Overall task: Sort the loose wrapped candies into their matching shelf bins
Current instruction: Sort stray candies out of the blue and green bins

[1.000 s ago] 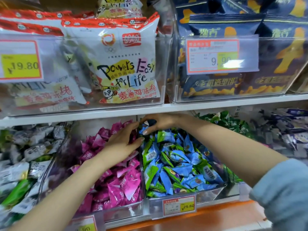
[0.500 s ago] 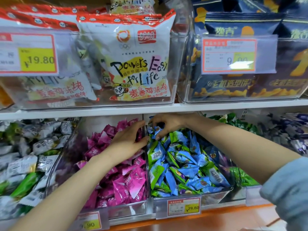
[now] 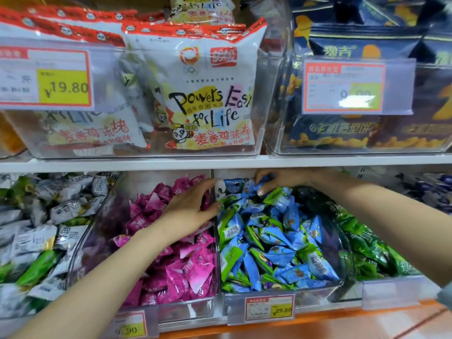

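On the lower shelf, a clear bin (image 3: 186,311) holds pink wrapped candies (image 3: 188,270). The bin to its right (image 3: 315,293) holds blue and green wrapped candies (image 3: 276,243). My left hand (image 3: 189,206) rests on the pink candies with fingers stretched toward the wall between the two bins. My right hand (image 3: 278,179) reaches to the back of the blue bin, and its fingers pinch a blue wrapped candy (image 3: 260,183).
Left of the pink bin is a bin of grey and green candies (image 3: 36,231). A green candy bin (image 3: 371,250) sits to the right. The upper shelf (image 3: 220,163) carries clear bins of white snack bags (image 3: 208,94) and dark blue bags (image 3: 367,69).
The view has shifted closer and slightly left. My right hand has closed its fingers on a blue candy at the back of the bin. My left hand stays on the pink candies.
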Demonstrator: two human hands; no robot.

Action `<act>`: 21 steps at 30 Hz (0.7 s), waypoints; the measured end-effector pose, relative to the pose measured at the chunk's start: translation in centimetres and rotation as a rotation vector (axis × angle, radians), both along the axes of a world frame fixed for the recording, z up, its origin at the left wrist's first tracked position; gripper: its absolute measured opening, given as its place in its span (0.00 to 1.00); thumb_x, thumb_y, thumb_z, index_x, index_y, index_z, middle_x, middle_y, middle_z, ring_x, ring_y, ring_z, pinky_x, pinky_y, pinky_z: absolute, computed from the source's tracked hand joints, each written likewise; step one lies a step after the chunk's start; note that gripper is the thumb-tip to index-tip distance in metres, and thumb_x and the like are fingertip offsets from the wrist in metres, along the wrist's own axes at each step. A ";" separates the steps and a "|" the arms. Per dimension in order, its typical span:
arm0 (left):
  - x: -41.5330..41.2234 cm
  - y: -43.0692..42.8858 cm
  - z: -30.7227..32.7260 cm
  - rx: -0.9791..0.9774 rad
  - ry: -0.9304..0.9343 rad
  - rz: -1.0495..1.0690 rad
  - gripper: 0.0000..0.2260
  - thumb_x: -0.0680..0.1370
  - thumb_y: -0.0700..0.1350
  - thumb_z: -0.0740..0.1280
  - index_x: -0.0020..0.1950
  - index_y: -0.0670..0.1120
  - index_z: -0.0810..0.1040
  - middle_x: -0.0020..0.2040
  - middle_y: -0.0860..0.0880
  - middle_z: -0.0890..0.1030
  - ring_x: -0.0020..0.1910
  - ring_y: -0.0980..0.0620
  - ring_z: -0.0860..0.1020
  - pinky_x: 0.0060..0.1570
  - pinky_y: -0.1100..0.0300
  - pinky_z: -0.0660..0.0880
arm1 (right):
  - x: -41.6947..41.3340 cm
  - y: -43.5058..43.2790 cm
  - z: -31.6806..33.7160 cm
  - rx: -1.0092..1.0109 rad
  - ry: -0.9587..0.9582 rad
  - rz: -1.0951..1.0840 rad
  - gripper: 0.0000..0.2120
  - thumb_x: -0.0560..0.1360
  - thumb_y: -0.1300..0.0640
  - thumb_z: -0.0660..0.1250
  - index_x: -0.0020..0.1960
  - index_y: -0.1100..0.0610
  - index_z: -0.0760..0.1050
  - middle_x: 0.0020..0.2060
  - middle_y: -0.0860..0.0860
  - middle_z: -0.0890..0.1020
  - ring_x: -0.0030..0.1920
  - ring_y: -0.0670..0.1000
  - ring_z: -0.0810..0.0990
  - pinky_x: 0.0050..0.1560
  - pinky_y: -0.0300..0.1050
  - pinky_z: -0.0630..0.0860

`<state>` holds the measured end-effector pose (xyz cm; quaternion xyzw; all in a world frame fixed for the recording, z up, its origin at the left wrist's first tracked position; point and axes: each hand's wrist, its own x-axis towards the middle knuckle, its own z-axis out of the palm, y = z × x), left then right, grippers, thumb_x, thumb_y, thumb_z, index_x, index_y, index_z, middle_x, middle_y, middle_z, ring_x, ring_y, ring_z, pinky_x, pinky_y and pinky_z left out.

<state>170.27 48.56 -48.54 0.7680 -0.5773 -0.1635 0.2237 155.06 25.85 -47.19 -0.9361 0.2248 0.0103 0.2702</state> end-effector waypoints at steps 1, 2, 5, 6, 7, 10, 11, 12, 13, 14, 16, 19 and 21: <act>0.0 0.0 0.0 0.001 0.004 -0.003 0.27 0.78 0.56 0.60 0.75 0.57 0.54 0.75 0.56 0.59 0.62 0.42 0.74 0.60 0.52 0.72 | 0.0 0.2 0.4 0.015 -0.006 -0.004 0.11 0.69 0.52 0.73 0.46 0.58 0.78 0.49 0.62 0.77 0.52 0.63 0.75 0.57 0.57 0.71; 0.0 0.0 0.1 0.003 0.003 -0.005 0.27 0.78 0.56 0.60 0.75 0.57 0.54 0.75 0.56 0.59 0.63 0.42 0.73 0.60 0.52 0.72 | 0.2 0.5 0.7 0.056 -0.036 -0.009 0.10 0.71 0.55 0.72 0.47 0.60 0.77 0.50 0.62 0.77 0.53 0.62 0.75 0.57 0.56 0.71; -0.1 0.0 0.1 0.010 0.002 -0.004 0.27 0.79 0.55 0.60 0.75 0.57 0.54 0.75 0.56 0.60 0.58 0.41 0.76 0.57 0.54 0.73 | 2.2 2.4 0.9 0.101 -0.114 0.009 0.14 0.72 0.55 0.72 0.56 0.54 0.76 0.59 0.52 0.77 0.60 0.51 0.74 0.66 0.50 0.69; -0.1 -0.1 0.1 0.005 -0.001 -0.001 0.26 0.79 0.55 0.60 0.75 0.57 0.54 0.74 0.55 0.62 0.55 0.42 0.78 0.55 0.55 0.73 | 3.2 2.9 0.7 0.048 -0.097 0.050 0.18 0.71 0.53 0.72 0.59 0.53 0.75 0.63 0.50 0.74 0.63 0.49 0.71 0.68 0.47 0.66; -0.1 0.0 0.1 -0.001 -0.005 0.001 0.26 0.79 0.55 0.60 0.75 0.57 0.54 0.73 0.54 0.64 0.51 0.44 0.79 0.52 0.56 0.74 | 4.2 3.4 0.5 -0.012 -0.041 0.108 0.20 0.71 0.51 0.72 0.62 0.52 0.74 0.68 0.48 0.70 0.66 0.48 0.67 0.70 0.46 0.62; 0.0 0.0 0.1 -0.003 -0.013 -0.002 0.26 0.79 0.55 0.60 0.75 0.57 0.54 0.73 0.54 0.65 0.52 0.42 0.78 0.50 0.56 0.73 | 6.3 3.6 -0.5 -0.178 0.264 0.237 0.24 0.74 0.46 0.68 0.68 0.49 0.71 0.74 0.47 0.60 0.73 0.50 0.59 0.72 0.49 0.57; 0.1 0.0 0.1 0.003 -0.018 -0.003 0.26 0.78 0.55 0.60 0.75 0.57 0.54 0.74 0.55 0.64 0.54 0.41 0.78 0.51 0.55 0.74 | 6.5 3.4 -0.8 -0.238 0.349 0.261 0.23 0.75 0.44 0.66 0.68 0.48 0.71 0.74 0.46 0.58 0.73 0.51 0.58 0.72 0.50 0.56; 0.1 0.0 0.1 0.008 -0.025 -0.001 0.26 0.78 0.56 0.59 0.75 0.57 0.54 0.74 0.55 0.63 0.55 0.41 0.77 0.51 0.54 0.74 | 6.5 3.2 -1.1 -0.304 0.419 0.277 0.21 0.76 0.42 0.63 0.67 0.46 0.71 0.74 0.45 0.59 0.73 0.51 0.58 0.72 0.50 0.57; 0.2 0.1 0.1 0.010 -0.034 0.002 0.26 0.78 0.56 0.59 0.75 0.57 0.54 0.74 0.56 0.62 0.54 0.41 0.78 0.52 0.54 0.74 | 6.3 3.0 -1.3 -0.360 0.466 0.288 0.20 0.76 0.40 0.61 0.66 0.43 0.71 0.74 0.44 0.60 0.72 0.51 0.59 0.71 0.50 0.58; 0.2 0.2 0.1 0.010 -0.045 0.004 0.26 0.78 0.56 0.59 0.75 0.57 0.54 0.74 0.56 0.62 0.54 0.42 0.78 0.52 0.54 0.74 | 6.0 2.7 -1.5 -0.379 0.490 0.282 0.19 0.76 0.38 0.59 0.65 0.42 0.72 0.73 0.44 0.61 0.71 0.52 0.61 0.70 0.50 0.59; 0.2 0.3 0.2 0.010 -0.062 0.010 0.26 0.78 0.57 0.58 0.75 0.58 0.54 0.74 0.56 0.63 0.54 0.43 0.78 0.55 0.52 0.73 | 5.3 2.2 -1.5 -0.306 0.455 0.244 0.19 0.75 0.37 0.61 0.61 0.44 0.76 0.69 0.47 0.66 0.68 0.52 0.65 0.69 0.51 0.62; 0.0 0.4 0.3 0.028 -0.081 0.030 0.26 0.78 0.59 0.58 0.74 0.59 0.54 0.72 0.55 0.65 0.57 0.44 0.78 0.57 0.49 0.73 | 3.6 1.1 -1.3 -0.163 0.335 0.216 0.18 0.74 0.40 0.65 0.55 0.50 0.80 0.62 0.49 0.70 0.64 0.51 0.68 0.68 0.52 0.63; -0.1 0.4 0.3 0.034 -0.088 0.034 0.26 0.78 0.60 0.58 0.74 0.60 0.53 0.73 0.54 0.65 0.58 0.44 0.77 0.58 0.48 0.74 | 2.4 0.7 -1.1 -0.116 0.303 0.183 0.17 0.73 0.41 0.65 0.55 0.51 0.80 0.65 0.49 0.68 0.67 0.49 0.65 0.71 0.51 0.60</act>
